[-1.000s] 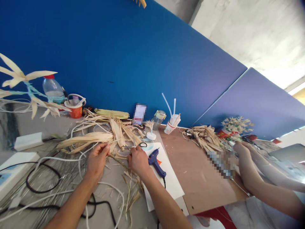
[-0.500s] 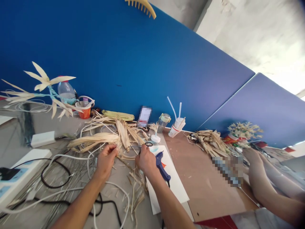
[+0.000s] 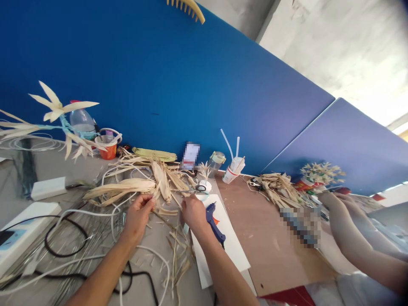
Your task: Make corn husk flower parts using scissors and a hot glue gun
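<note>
My left hand (image 3: 137, 216) is closed in a pinch on a thin dried husk strip (image 3: 165, 217) at the near edge of a heap of corn husks (image 3: 140, 185). About a hand's width to the right, my right hand (image 3: 192, 211) is curled shut just beside that strip's other end; what its fingers hold is hidden. Just beyond its knuckles lie black-handled scissors (image 3: 200, 188). A blue glue gun (image 3: 213, 222) rests on a white sheet (image 3: 228, 250) right beside my right wrist.
Black and white cables (image 3: 63, 238) and a white power strip (image 3: 22, 231) sprawl at left. Along the blue partition stand a husk flower (image 3: 60, 111), bottle (image 3: 81, 121), orange cup (image 3: 108, 149), corn cob (image 3: 154, 154), jar (image 3: 216, 161) and paper cup (image 3: 232, 169). Another person's hands (image 3: 342, 206) work at right by a second husk pile (image 3: 280, 187).
My view has shifted slightly. My right hand has drawn back a little from the scissors, which now lie clear of it. My left hand keeps its pinch on the husk.
</note>
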Demonstrator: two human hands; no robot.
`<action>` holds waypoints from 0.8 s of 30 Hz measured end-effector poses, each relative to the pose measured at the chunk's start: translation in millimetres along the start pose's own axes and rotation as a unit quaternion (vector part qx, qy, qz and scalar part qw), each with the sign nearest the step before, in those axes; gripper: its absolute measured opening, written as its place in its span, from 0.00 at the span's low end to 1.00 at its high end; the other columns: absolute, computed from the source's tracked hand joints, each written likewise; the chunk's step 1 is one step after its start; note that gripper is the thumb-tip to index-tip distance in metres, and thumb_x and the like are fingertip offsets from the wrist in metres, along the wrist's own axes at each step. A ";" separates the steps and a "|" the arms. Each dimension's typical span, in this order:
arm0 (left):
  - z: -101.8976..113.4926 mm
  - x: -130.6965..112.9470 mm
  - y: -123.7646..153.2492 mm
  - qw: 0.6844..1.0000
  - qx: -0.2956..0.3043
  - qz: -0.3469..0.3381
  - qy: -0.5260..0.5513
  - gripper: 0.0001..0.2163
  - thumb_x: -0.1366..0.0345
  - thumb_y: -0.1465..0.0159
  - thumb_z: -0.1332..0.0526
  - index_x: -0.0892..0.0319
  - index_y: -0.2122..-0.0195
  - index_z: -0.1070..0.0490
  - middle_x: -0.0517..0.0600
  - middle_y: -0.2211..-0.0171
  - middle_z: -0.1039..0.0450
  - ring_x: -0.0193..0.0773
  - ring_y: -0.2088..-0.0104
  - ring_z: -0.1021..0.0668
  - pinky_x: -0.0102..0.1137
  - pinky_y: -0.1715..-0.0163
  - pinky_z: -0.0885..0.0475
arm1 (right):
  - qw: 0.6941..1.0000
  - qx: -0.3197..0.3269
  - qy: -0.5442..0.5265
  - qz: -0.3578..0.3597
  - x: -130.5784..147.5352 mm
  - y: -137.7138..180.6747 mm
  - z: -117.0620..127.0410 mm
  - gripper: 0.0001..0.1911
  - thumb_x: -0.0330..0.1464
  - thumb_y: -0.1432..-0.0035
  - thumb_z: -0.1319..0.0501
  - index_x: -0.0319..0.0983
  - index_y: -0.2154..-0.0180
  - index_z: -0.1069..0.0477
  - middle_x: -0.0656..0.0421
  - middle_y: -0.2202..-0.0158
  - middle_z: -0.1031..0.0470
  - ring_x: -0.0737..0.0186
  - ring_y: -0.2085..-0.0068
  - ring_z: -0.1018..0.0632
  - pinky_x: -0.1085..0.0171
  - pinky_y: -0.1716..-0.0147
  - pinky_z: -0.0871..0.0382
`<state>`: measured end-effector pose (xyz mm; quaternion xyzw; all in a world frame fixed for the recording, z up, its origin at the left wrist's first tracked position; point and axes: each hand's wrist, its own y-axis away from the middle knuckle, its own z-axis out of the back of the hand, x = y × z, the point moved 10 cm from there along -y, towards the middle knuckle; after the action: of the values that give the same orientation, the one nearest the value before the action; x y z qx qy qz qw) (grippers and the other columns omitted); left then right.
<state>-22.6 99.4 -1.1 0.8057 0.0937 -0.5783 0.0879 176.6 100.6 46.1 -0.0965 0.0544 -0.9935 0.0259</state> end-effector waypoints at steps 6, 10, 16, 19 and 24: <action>0.0 2.1 -0.6 1.000 0.008 -0.002 -0.006 0.15 0.58 0.55 0.31 0.60 0.70 0.28 0.42 0.79 0.32 0.31 0.77 0.32 0.26 0.74 0.38 | 0.994 0.050 -0.069 -0.063 8.5 -16.9 -23.3 0.06 0.22 0.51 0.41 0.31 0.69 0.25 0.42 0.64 0.24 0.49 0.64 0.23 0.61 0.67 0.35; 0.2 0.3 -0.7 1.000 0.008 -0.006 -0.010 0.14 0.57 0.54 0.31 0.60 0.71 0.28 0.42 0.80 0.33 0.31 0.77 0.32 0.26 0.75 0.38 | 0.984 0.050 -0.130 -0.110 -5.3 -20.9 -15.8 0.05 0.24 0.51 0.42 0.33 0.72 0.27 0.44 0.68 0.24 0.50 0.65 0.23 0.62 0.69 0.36; -4.6 -6.0 2.4 1.000 0.006 -0.009 -0.011 0.14 0.57 0.54 0.31 0.61 0.72 0.28 0.43 0.81 0.33 0.31 0.78 0.32 0.26 0.75 0.37 | 0.960 0.048 -0.248 -0.124 -30.9 -4.0 10.3 0.08 0.28 0.47 0.49 0.38 0.75 0.34 0.58 0.77 0.28 0.64 0.73 0.26 0.68 0.75 0.38; -6.0 -5.9 2.9 1.000 0.008 -0.013 -0.009 0.13 0.58 0.55 0.31 0.61 0.72 0.27 0.43 0.81 0.33 0.31 0.78 0.32 0.27 0.75 0.36 | 0.885 0.029 -0.450 -0.119 -26.3 4.4 12.4 0.04 0.29 0.49 0.48 0.39 0.69 0.38 0.64 0.78 0.31 0.68 0.80 0.32 0.69 0.79 0.40; -8.7 -7.2 2.0 0.998 0.026 -0.037 -0.034 0.12 0.59 0.53 0.32 0.60 0.71 0.26 0.44 0.80 0.31 0.32 0.77 0.31 0.27 0.74 0.36 | 0.790 0.010 -0.609 -0.078 -3.4 3.1 1.8 0.17 0.28 0.52 0.46 0.39 0.57 0.37 0.66 0.76 0.34 0.71 0.81 0.35 0.70 0.80 0.42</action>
<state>-16.4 99.2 8.6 0.7834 0.1050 -0.6106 0.0482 180.4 97.6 46.8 -0.6848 0.0100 -0.7283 -0.0228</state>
